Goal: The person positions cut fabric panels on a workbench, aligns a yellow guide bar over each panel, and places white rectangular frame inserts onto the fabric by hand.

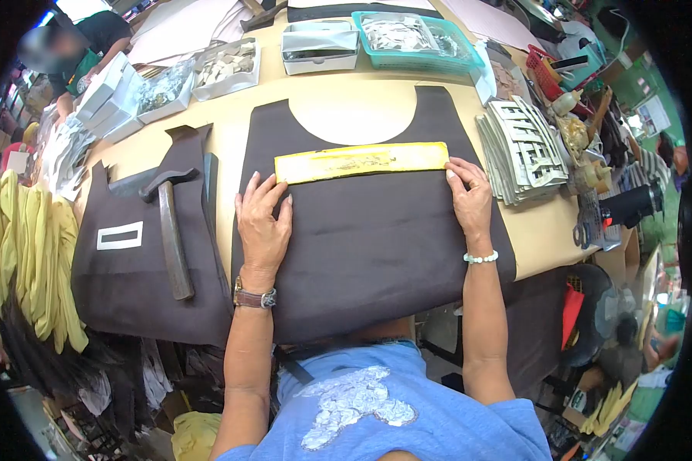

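Observation:
A long yellow strip [361, 159] with worn brownish marks along its middle lies across a dark fabric panel [361, 238] that has a scooped top edge. My left hand [262, 223] is at the strip's left end, fingers spread, with the fingertips touching its lower corner and the cloth. At the right end, my right hand [470, 198] has thumb and fingers closed on the strip's corner. Left of the panel, a hammer [173, 238] rests on another dark fabric piece [123, 280], beside a white rectangular frame [120, 236].
White boxes [319, 55] and a teal basket [419, 42] of small parts line the back. A stack of slotted pale pieces [521, 150] is at right. Yellow cloth [23, 253] hangs at left. Another person [92, 46] is at the far left.

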The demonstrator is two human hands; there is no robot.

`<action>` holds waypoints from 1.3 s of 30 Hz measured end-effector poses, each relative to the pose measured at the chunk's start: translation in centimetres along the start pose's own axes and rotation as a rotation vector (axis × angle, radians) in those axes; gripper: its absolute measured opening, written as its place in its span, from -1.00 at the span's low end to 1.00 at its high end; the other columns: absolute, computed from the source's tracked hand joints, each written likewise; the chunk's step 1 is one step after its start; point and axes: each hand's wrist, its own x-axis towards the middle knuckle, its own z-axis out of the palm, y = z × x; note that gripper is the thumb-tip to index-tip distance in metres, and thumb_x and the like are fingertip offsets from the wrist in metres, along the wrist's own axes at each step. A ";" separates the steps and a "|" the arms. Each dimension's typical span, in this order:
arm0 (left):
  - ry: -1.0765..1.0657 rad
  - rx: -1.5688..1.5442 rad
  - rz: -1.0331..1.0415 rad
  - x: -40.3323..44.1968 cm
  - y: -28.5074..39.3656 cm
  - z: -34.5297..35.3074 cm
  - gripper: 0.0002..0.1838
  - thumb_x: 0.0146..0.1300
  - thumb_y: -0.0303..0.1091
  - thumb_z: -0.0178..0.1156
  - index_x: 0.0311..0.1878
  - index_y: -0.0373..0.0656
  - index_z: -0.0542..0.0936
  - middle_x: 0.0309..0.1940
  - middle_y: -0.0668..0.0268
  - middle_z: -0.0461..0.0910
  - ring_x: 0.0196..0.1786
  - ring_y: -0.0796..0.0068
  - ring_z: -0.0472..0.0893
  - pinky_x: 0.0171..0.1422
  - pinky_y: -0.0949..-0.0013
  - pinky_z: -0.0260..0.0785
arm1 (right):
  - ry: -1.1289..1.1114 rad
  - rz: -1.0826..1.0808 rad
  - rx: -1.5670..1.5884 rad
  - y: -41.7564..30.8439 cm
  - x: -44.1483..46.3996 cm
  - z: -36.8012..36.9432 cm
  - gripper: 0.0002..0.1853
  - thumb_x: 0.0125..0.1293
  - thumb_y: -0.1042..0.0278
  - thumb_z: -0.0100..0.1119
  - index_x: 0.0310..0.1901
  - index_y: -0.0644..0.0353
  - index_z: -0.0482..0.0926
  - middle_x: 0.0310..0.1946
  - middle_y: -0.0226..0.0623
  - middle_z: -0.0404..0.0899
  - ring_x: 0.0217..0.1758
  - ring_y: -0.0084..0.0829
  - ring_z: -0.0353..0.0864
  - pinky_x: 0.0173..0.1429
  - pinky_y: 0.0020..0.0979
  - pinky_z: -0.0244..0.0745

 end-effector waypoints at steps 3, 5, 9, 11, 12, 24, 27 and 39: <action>-0.002 0.000 0.001 0.0 -0.1 0.1 -0.75 0.13 -0.43 0.19 -0.09 -0.14 0.61 0.02 0.19 0.56 0.29 0.07 0.33 0.37 -0.18 -0.03 | 0.000 -0.006 -0.012 0.0 0.0 0.0 -0.82 0.15 0.42 0.18 -0.22 0.21 0.68 -0.12 -0.27 0.63 0.07 -0.28 0.49 0.22 -0.32 0.31; -0.003 0.005 0.000 0.0 -0.1 0.1 -0.75 0.13 -0.43 0.19 -0.09 -0.15 0.61 0.02 0.19 0.56 0.29 0.07 0.33 0.37 -0.18 -0.03 | -0.003 0.003 -0.017 -0.3 0.0 -0.1 -0.82 0.15 0.41 0.18 -0.22 0.22 0.68 -0.13 -0.27 0.63 0.07 -0.28 0.49 0.22 -0.32 0.31; -0.004 0.015 -0.002 0.0 0.0 0.1 -0.75 0.14 -0.43 0.19 -0.09 -0.15 0.61 0.03 0.19 0.55 0.29 0.08 0.33 0.37 -0.18 -0.03 | -0.004 0.016 -0.015 -0.5 0.0 -0.1 -0.82 0.16 0.42 0.18 -0.22 0.22 0.68 -0.13 -0.27 0.63 0.07 -0.27 0.49 0.23 -0.31 0.31; -0.006 0.013 -0.003 0.0 0.0 0.1 -0.75 0.14 -0.42 0.19 -0.08 -0.15 0.61 0.03 0.19 0.55 0.29 0.09 0.33 0.37 -0.17 -0.03 | -0.011 0.008 -0.023 -0.5 0.0 -0.1 -0.82 0.16 0.42 0.18 -0.22 0.22 0.68 -0.12 -0.27 0.63 0.07 -0.27 0.49 0.23 -0.31 0.31; -0.006 0.013 -0.004 0.0 0.0 0.1 -0.75 0.14 -0.42 0.19 -0.08 -0.15 0.61 0.03 0.19 0.55 0.29 0.09 0.33 0.37 -0.17 -0.02 | -0.012 0.016 -0.023 -0.4 0.0 -0.1 -0.82 0.16 0.42 0.18 -0.22 0.22 0.68 -0.12 -0.27 0.63 0.07 -0.27 0.48 0.23 -0.31 0.31; 0.000 0.028 0.000 -0.1 0.0 0.2 -0.74 0.15 -0.42 0.17 -0.06 -0.15 0.60 0.03 0.18 0.54 0.29 0.08 0.33 0.36 -0.17 0.01 | -0.025 0.031 -0.026 -0.6 0.0 -0.1 -0.81 0.15 0.43 0.18 -0.21 0.23 0.68 -0.11 -0.27 0.62 0.10 -0.28 0.46 0.24 -0.31 0.28; -0.002 0.032 0.000 -0.1 0.2 0.1 -0.74 0.15 -0.42 0.16 -0.06 -0.13 0.60 0.03 0.19 0.54 0.28 0.07 0.34 0.35 -0.15 0.02 | -0.013 0.017 -0.028 -0.6 0.0 -0.1 -0.82 0.14 0.44 0.19 -0.22 0.23 0.68 -0.12 -0.27 0.62 0.09 -0.29 0.47 0.23 -0.32 0.30; -0.011 0.031 0.029 0.0 0.1 0.0 -0.73 0.18 -0.41 0.15 -0.03 -0.14 0.60 0.04 0.17 0.54 0.27 0.05 0.34 0.34 -0.11 0.05 | 0.006 0.026 0.010 -0.5 0.0 0.0 -0.82 0.15 0.42 0.18 -0.22 0.23 0.68 -0.14 -0.25 0.63 0.04 -0.28 0.51 0.19 -0.32 0.34</action>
